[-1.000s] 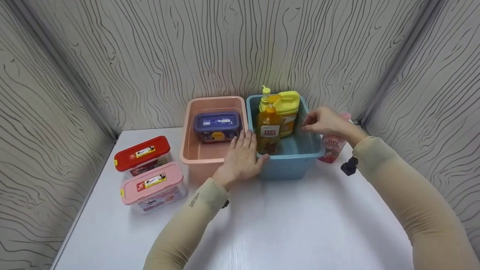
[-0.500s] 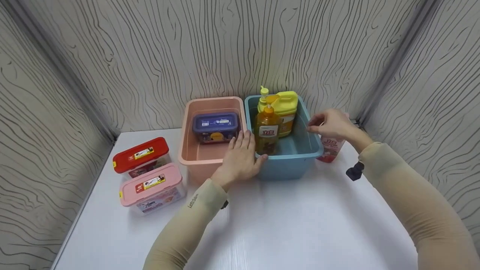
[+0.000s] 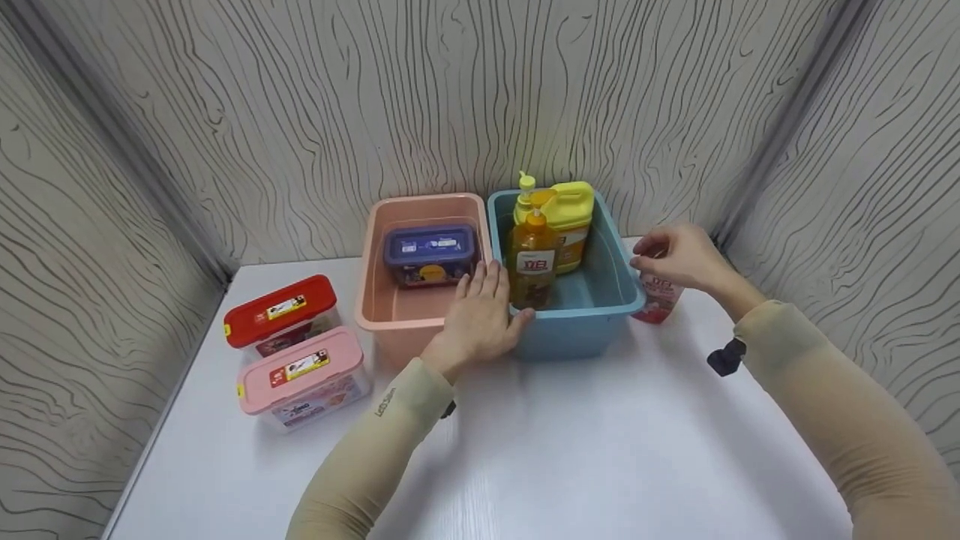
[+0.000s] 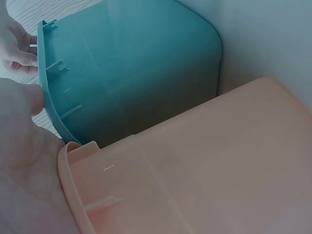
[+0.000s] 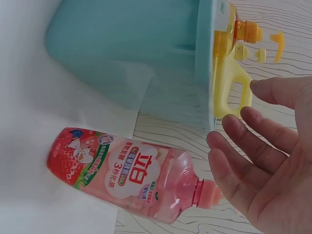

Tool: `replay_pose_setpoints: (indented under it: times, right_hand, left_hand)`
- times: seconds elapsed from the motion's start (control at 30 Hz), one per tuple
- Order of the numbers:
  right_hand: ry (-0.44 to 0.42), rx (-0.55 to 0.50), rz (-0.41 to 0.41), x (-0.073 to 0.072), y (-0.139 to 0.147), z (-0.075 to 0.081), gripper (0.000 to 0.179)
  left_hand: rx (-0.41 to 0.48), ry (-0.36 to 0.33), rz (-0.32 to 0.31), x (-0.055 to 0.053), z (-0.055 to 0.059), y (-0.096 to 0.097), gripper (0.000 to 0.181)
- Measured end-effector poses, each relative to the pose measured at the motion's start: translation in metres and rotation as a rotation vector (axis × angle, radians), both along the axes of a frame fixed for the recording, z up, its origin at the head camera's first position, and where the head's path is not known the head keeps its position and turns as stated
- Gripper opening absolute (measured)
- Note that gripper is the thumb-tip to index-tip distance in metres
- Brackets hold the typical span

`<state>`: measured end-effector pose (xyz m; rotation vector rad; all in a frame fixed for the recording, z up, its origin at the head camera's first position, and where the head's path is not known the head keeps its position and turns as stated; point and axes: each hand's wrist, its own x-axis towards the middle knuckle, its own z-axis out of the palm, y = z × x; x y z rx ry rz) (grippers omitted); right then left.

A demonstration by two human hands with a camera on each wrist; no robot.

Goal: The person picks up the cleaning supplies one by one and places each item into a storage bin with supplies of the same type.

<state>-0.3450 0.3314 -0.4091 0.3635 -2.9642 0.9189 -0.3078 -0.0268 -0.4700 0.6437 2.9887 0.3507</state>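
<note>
Booth (image 3: pixel 787 150) with wood-grain panels (image 3: pixel 420 90), white table (image 3: pixel 585 450)

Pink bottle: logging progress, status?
Left hand across rims of pink bin, blue bin. Right hand empty near pink bottle. Bottle upright; blue bin close on one side.

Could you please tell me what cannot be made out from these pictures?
Head view: top of the pink transparent plastic bottle, largely behind the right hand.
Head view: lower part of the yellow plastic pump bottle, behind the amber plastic pump bottle.
Left wrist view: part of the left hand, cut off by the left edge.
</note>
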Motion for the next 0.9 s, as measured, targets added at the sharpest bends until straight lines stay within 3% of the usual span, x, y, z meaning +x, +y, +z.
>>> replay_pose_setpoints:
  times: [0.27, 0.5, 0.9]
  right_hand:
    - [0.055, -0.039, -0.05, 0.008, 0.008, -0.004, 0.032]
    - [0.066, -0.066, -0.151, 0.012, 0.016, -0.008, 0.032]
    - [0.063, -0.26, -0.275, 0.014, 0.034, -0.017, 0.03]
  left_hand:
    - [0.003, 0.006, 0.004, -0.001, -0.001, 0.0, 0.092]
    - [-0.003, 0.015, -0.008, 0.0, -0.001, 0.0, 0.093]
    - [-0.002, 0.016, -0.004, -0.001, -0.001, 0.0, 0.093]
